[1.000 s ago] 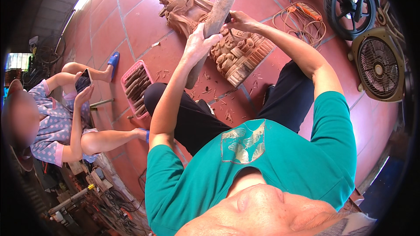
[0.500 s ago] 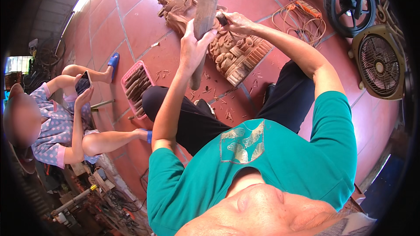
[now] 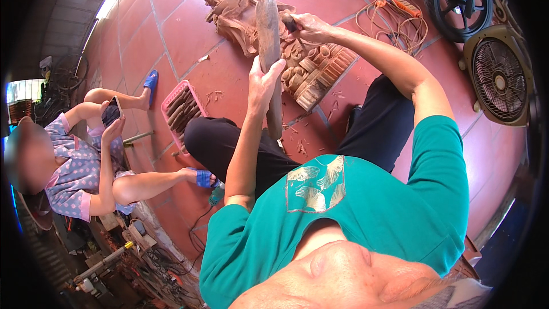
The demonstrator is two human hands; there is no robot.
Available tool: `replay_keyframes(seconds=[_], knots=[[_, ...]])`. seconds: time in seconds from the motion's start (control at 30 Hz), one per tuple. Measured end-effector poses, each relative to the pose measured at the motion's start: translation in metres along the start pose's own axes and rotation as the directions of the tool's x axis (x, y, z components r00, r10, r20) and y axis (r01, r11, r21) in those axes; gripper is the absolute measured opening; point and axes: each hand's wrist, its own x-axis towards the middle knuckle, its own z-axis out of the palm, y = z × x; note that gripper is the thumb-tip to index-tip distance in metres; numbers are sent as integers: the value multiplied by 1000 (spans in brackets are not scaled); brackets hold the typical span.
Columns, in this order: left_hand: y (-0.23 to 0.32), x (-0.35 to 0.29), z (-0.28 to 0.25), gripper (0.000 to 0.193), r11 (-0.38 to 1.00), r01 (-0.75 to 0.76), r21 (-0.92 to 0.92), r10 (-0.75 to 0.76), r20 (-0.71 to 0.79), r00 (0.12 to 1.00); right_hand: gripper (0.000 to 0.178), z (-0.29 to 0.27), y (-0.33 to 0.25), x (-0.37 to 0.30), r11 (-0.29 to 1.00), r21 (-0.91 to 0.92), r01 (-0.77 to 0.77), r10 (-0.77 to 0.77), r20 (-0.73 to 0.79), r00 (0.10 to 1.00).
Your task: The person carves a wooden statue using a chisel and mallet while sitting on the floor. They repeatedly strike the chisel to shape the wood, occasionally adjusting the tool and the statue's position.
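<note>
A carved reddish-brown wooden sculpture (image 3: 237,16) lies on the tiled floor in front of my legs, its stepped base toward my right knee. My left hand (image 3: 263,84) is closed around a long wooden mallet (image 3: 267,31), held over the carving beside my right hand. My right hand (image 3: 311,27) grips a short dark tool handle (image 3: 290,23), likely a chisel, at the carving's middle. Its blade is hidden, and so is part of the carving behind the mallet. Wood chips (image 3: 297,143) lie scattered between my legs.
Left of my knee, a pink basket (image 3: 200,103) holds several wooden-handled tools. A person (image 3: 86,160) in blue slippers sits at the left, holding a phone (image 3: 112,112). At right are an orange power strip (image 3: 403,6) with coiled cord, a box fan (image 3: 498,80) and a wheel (image 3: 457,3).
The mallet and my left hand have moved closer to my body and slightly right. My right hand stays at the carving with the dark handle. The seated person's near foot has shifted right.
</note>
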Motion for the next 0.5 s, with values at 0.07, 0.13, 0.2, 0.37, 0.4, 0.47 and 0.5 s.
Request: replay_keyframes(seconds=[0.07,0.13,0.2,0.37,0.4,0.47,0.5], knots=[[5,-2,-2,24,1000,-14,-23,15,23,1000,29,-2,7,-2,997,78,4,-4,-8,1000],[9,-4,-4,23,999,-40,-11,40,30,999,26,-2,17,-5,992,126,22,-20,-23,1000],[10,-6,-5,22,999,-50,-11,50,28,998,24,-2,19,-6,987,154,37,-33,-30,999],[7,-7,-3,23,991,-130,4,130,3,991,25,-1,7,-6,999,-17,33,-32,75,997],[4,-7,-2,24,983,-182,39,183,-18,983,26,1,10,-4,999,-39,28,-24,104,994],[-3,-5,0,26,958,-263,115,270,-53,961,29,2,16,0,998,-48,36,-28,143,989],[-6,-4,2,28,944,-290,156,303,-69,950,29,3,16,0,999,-34,39,-34,153,988]])
